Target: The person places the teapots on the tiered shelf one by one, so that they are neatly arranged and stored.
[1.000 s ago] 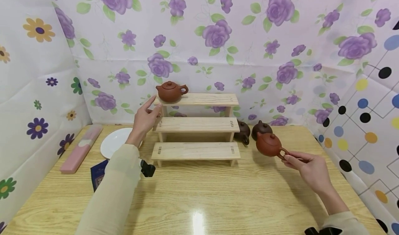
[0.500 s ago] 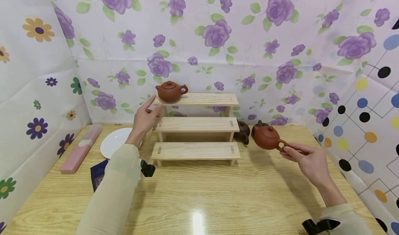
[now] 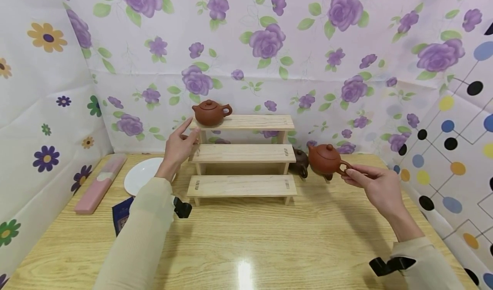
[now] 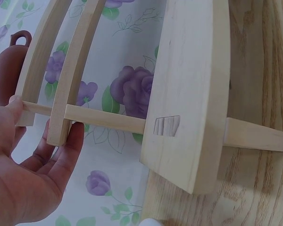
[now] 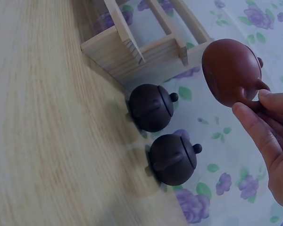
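A three-step wooden display stand (image 3: 242,153) stands at the back of the table. My left hand (image 3: 179,146) holds its left end, thumb by the top step and fingers (image 4: 74,141) bent behind the end of the middle step. On the top step's left end sits a reddish-brown teapot (image 3: 209,113). A second reddish-brown teapot (image 3: 324,159) hangs in the air right of the stand; my right hand (image 3: 377,187) pinches its handle between thumb and fingers. Two dark brown teapots, one nearer the stand (image 5: 151,107) and one farther out (image 5: 172,160), rest on the table below it.
On the left lie a white plate (image 3: 140,176), a long pink box (image 3: 101,185) and a dark blue packet (image 3: 121,213), partly covered by my left sleeve. Flowered cloth (image 3: 246,46) hangs behind the table (image 3: 246,234), with patterned cloth on both sides.
My right hand has lifted the reddish-brown teapot upward and slightly to the left, so it now covers most of one dark teapot in the head view. The left hand has stayed in place.
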Action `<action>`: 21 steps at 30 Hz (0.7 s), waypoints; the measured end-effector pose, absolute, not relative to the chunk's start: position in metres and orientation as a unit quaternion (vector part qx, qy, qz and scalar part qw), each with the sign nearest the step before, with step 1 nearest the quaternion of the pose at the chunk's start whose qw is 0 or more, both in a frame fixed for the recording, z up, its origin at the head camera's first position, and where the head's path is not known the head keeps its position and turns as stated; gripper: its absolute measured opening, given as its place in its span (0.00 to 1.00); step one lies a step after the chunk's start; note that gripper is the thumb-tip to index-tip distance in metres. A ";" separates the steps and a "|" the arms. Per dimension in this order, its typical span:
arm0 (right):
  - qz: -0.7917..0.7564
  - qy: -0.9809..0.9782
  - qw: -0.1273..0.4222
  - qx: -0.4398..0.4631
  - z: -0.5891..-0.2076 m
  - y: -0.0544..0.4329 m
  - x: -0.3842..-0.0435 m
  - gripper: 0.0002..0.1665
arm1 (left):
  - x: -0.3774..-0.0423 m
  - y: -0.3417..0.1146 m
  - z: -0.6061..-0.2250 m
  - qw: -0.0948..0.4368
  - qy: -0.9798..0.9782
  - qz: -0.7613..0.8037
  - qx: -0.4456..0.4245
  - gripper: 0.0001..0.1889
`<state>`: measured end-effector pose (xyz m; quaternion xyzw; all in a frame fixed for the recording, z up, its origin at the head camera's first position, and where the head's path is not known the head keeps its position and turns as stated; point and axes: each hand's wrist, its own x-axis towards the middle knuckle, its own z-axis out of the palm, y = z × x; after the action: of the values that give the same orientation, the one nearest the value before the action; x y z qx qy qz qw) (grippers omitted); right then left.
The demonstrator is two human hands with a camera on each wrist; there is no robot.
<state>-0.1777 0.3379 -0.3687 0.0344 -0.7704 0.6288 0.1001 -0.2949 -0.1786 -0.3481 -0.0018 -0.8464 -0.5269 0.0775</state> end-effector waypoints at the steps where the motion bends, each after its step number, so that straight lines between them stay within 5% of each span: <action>1: 0.627 -0.772 0.100 0.035 -0.367 0.337 -0.179 0.19 | -0.295 -0.179 -0.348 0.077 -0.847 -0.527 -0.002 0.33; 10: 0.618 -0.777 0.105 0.059 -0.351 0.324 -0.192 0.26 | -0.296 -0.180 -0.348 0.080 -0.846 -0.527 0.002 0.33; 21: 0.643 -0.755 0.093 0.089 -0.328 0.307 -0.211 0.22 | -0.296 -0.179 -0.349 0.080 -0.845 -0.529 0.002 0.32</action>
<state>-0.2106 0.3068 -0.3276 0.0891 -0.7551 0.6427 0.0934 -0.2964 -0.1789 -0.3489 0.0017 -0.8451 -0.5285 0.0799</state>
